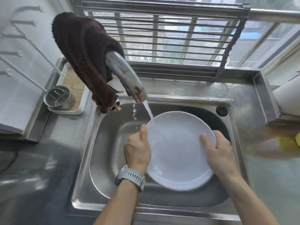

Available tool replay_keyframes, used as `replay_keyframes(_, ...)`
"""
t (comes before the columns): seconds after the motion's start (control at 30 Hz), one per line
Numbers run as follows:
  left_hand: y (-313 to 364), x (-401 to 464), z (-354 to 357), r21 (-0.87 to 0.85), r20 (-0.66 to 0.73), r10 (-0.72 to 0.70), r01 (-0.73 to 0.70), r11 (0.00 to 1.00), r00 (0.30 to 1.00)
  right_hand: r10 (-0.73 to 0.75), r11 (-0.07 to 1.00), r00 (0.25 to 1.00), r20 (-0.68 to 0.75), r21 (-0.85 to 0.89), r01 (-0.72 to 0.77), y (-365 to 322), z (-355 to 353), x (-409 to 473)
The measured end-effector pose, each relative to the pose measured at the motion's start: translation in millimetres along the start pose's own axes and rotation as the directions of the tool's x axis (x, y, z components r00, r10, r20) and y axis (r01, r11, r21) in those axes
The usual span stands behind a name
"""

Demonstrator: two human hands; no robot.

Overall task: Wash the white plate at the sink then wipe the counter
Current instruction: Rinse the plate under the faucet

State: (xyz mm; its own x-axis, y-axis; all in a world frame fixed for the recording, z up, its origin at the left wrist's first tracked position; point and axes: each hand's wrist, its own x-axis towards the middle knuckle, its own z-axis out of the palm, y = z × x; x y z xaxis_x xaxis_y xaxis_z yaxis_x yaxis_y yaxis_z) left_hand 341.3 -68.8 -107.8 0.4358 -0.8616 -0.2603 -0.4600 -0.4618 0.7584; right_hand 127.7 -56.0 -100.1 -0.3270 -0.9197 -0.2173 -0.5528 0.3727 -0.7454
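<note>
A round white plate [177, 148] is held over the steel sink [113, 143], tilted slightly. My left hand [137, 150] grips its left rim, thumb on top, a grey watch on the wrist. On the plate's right side my right hand [219, 153] holds the rim, with the thumb lying on the plate's face. A stream of water runs from the steel tap [126, 78] onto the plate's upper left edge. A dark brown cloth [82, 52] hangs draped over the tap.
A perforated steel cup [59, 98] stands in a white tray [81, 104] left of the sink. A barred window [170, 38] is behind. Steel counter [40, 176] lies on both sides; something yellow [297, 139] sits at the right edge.
</note>
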Motion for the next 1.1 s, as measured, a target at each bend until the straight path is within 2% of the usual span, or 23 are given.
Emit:
replay_keyframes(0.07,7,6,-8,0.101,0.075,0.065,-0.073,0.992,0.995,0.196,0.962,0.974,0.117,0.169,-0.214,13,12,2)
replay_keyframes(0.13,7,13,-20,0.203,0.14,0.039,-0.067,0.977,0.989,0.346,0.878,0.896,0.28,0.239,-0.414,17,31,4)
replay_keyframes(0.2,1,19,-37,0.224,0.193,-0.059,0.014,0.974,0.979,0.402,0.835,0.825,0.397,0.212,-0.508,12,49,6)
replay_keyframes(0.27,-6,25,-56,0.233,0.217,-0.145,0.094,0.968,0.965,0.391,0.838,0.8,0.454,0.184,-0.514,0,59,5)
replay_keyframes(0.4,-17,36,-88,0.216,0.209,-0.247,0.201,0.955,0.946,0.285,0.888,0.848,0.448,0.211,-0.41,-19,57,2)
replay_keyframes(0.5,-24,34,-93,0.186,0.223,-0.211,0.171,0.968,0.952,0.157,0.945,0.918,0.365,0.215,-0.247,-21,44,2)
replay_keyframes(0.6,-22,25,-82,0.121,0.228,-0.111,0.085,0.989,0.967,0.066,0.983,0.952,0.298,0.142,-0.112,-13,26,4)
replay_keyframes(0.67,-16,18,-76,0.086,0.175,-0.012,-0.003,0.996,0.984,0.047,0.997,0.967,0.251,0.05,-0.062,-4,13,7)
replay_keyframes(0.73,-9,9,-75,0.139,0.146,0.072,-0.092,0.986,0.987,0.001,0.999,0.984,0.177,-0.048,0.008,1,-2,7)
replay_keyframes(0.83,1,-7,-79,0.259,0.177,0.177,-0.22,0.941,0.968,-0.079,0.993,0.992,0.095,-0.079,0.086,1,-24,-4)
replay_keyframes(0.97,25,-26,-93,0.356,0.213,0.303,-0.363,0.861,0.929,-0.112,0.987,0.992,0.058,-0.113,0.118,-13,-48,-31)
replay_keyframes(1.1,57,-44,-124,0.366,0.228,0.411,-0.469,0.804,0.883,-0.198,0.972,0.98,0.004,-0.126,0.197,-46,-82,-59)
